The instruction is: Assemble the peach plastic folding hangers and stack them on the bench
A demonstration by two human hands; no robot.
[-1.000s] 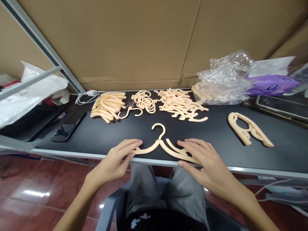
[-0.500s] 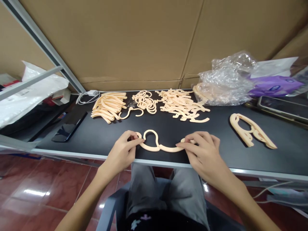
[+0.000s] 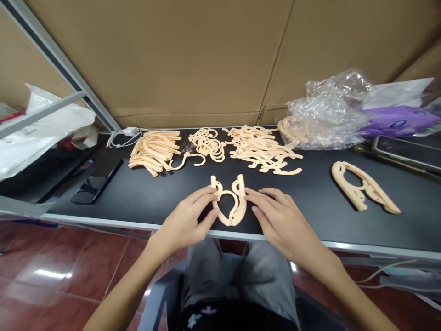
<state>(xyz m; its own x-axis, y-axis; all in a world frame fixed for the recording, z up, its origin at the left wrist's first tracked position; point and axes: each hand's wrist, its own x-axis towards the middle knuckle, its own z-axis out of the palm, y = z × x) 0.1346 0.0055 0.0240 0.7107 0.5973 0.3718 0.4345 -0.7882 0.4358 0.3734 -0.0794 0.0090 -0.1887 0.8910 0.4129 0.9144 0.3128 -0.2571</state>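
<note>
I am looking at a folded plastic hanger [image 3: 231, 202], peach-coloured, lying flat on the black surface [image 3: 310, 197] near its front edge, both arms swung up so their tips are pointing away from the person. I am judging it light, thin and fairly stiff, with a hinge at the bottom of the U that is letting the arms pivot; smooth plastic, likely a little slippery, and the narrow arms could snap if bent sideways. The outer edges of the two arms, close to the hinge, look like the safest hold.

The left hand [image 3: 186, 223] is lying just left of the hanger, palm down, its fingers [image 3: 206, 195] stretched out and pressing against the left arm. The right hand [image 3: 282, 223] is mirroring it just right of the hanger, fingers touching the right arm. Neither hand is closing around the piece; both are squeezing it from the sides. Whether the thumbs are under it I cannot tell.

Behind the hanger, three heaps of loose hanger parts [image 3: 210, 147] are lying in a row. Well to the right of the hanger, a finished folded hanger [image 3: 361, 186] is lying alone.
</note>
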